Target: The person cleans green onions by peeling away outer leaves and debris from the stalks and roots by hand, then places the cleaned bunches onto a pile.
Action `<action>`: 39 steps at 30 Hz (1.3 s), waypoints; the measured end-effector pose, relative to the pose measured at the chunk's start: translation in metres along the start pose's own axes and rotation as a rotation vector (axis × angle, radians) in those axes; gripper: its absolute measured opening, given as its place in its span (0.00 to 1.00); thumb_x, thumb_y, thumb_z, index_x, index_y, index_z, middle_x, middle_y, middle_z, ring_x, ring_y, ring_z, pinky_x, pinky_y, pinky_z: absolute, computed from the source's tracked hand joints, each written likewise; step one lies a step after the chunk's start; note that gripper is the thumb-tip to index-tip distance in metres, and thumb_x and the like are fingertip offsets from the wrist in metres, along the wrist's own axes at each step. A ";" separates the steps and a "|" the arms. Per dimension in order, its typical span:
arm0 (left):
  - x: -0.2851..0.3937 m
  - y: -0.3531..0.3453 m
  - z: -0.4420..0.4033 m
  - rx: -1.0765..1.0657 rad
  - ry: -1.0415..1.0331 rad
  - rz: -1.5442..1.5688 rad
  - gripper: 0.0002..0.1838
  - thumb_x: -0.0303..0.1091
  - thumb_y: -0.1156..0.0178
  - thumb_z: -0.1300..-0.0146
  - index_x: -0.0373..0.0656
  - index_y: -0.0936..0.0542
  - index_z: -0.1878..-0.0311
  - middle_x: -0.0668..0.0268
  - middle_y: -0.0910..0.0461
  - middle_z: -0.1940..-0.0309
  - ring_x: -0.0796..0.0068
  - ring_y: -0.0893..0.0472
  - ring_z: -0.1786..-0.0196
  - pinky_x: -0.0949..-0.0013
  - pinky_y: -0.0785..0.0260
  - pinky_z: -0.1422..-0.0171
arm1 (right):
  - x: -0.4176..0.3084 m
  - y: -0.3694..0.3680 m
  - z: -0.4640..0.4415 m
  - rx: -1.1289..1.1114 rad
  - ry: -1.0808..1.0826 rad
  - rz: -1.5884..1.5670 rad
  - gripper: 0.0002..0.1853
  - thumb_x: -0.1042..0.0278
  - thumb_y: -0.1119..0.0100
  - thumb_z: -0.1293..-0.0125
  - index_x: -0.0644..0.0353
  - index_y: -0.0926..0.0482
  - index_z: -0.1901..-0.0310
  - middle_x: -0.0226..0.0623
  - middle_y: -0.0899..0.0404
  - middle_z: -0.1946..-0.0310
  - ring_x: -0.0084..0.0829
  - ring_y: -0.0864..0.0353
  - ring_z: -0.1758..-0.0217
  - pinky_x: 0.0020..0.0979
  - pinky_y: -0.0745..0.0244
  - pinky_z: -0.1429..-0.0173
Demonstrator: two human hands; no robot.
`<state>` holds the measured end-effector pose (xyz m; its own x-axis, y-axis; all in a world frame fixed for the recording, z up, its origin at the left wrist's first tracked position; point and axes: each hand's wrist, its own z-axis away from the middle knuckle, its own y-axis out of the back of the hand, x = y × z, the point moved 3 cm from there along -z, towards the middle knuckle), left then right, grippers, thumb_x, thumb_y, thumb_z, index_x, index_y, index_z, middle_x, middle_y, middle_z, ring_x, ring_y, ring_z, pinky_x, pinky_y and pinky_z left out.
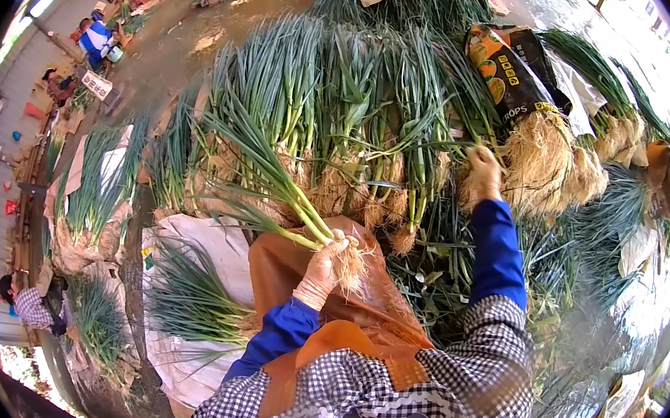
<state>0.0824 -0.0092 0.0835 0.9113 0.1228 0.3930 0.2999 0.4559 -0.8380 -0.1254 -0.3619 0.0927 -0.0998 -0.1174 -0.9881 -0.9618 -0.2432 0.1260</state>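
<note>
My left hand (325, 266) is closed around the root end of a few green onions (303, 202). Their leaves point up and left, and pale roots (351, 267) hang out beside my fingers, above the brown apron (376, 281) on my lap. Further forward on the right, my right hand (483, 175) has its fingers curled together beside a thick clump of roots (537, 157). Thin green stalks run close to its fingertips; what it grips is hard to make out. Before me lies a wide row of green onions (346, 89) with their roots toward me.
A black printed bag (513, 73) lies over bundles at the right. Another bunch of green onions (201, 297) rests on a white sheet (168, 354) at my left. Loose leaves (445, 284) cover the ground by my right knee. Several people, one in a checked shirt (31, 309), sit further off.
</note>
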 end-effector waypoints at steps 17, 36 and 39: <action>-0.008 -0.014 0.002 -0.025 -0.022 -0.116 0.08 0.19 0.46 0.42 0.43 0.26 0.62 0.61 0.23 0.58 0.66 0.24 0.49 0.67 0.30 0.43 | 0.054 -0.076 0.040 -0.359 -0.516 -0.046 0.19 0.60 0.45 0.36 0.68 0.27 0.51 0.41 0.24 0.67 0.33 0.26 0.67 0.30 0.31 0.61; -0.102 -0.011 -0.045 0.040 0.236 0.019 0.12 0.18 0.52 0.43 0.31 0.23 0.57 0.56 0.20 0.62 0.65 0.20 0.59 0.67 0.24 0.52 | -0.101 -0.007 0.247 -0.277 -0.568 -0.697 0.01 0.74 0.51 0.38 0.60 0.31 0.67 0.22 0.34 0.77 0.15 0.38 0.81 0.18 0.44 0.78; -0.088 0.020 -0.056 0.334 0.079 -0.021 0.06 0.18 0.48 0.46 0.34 0.25 0.65 0.60 0.22 0.68 0.63 0.20 0.62 0.63 0.24 0.53 | -0.060 0.075 0.253 0.175 -0.301 -0.605 0.08 0.63 0.46 0.42 0.56 0.30 0.69 0.28 0.33 0.78 0.20 0.34 0.78 0.24 0.31 0.71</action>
<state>0.0242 -0.0605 0.0109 0.9288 0.0476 0.3675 0.2220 0.7225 -0.6547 -0.2560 -0.1294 0.1392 0.4246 0.2681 -0.8648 -0.8950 -0.0200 -0.4457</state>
